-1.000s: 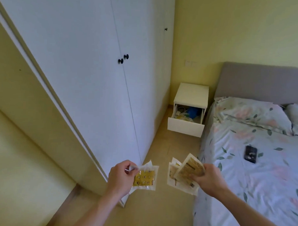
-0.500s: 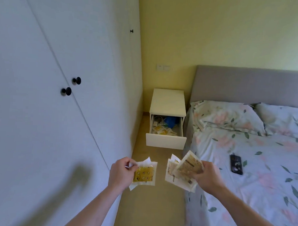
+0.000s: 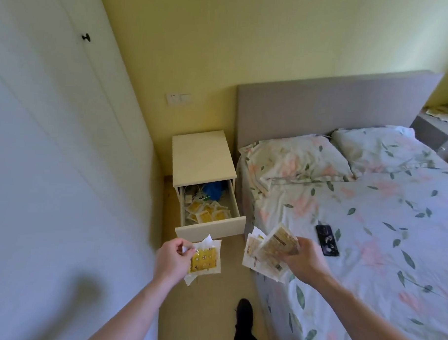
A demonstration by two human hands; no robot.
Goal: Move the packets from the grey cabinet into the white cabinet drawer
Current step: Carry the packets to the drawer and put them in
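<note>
Item: packets in transit, bedside; white cabinet stands in the corner between wardrobe and bed, its drawer pulled out toward the person.

Progress, as judged: a batch of yellow packets already lies in the drawer beside a blue object and some cables; two handfuls are not yet delivered; whether more remain in the grey cabinet at the far side of the bed cannot be told.

Left hand: fingers pinching a small stack by its left edge; yellow face up, roughly square, flat, top edge toward the drawer, just short of the drawer front.

Right hand: gripping a fanned bundle, brown-printed faces showing; long axes run diagonally, the free ends pointing up and left toward the drawer, over the bed's edge.

Also present: a dark phone on the bedcover.
</note>
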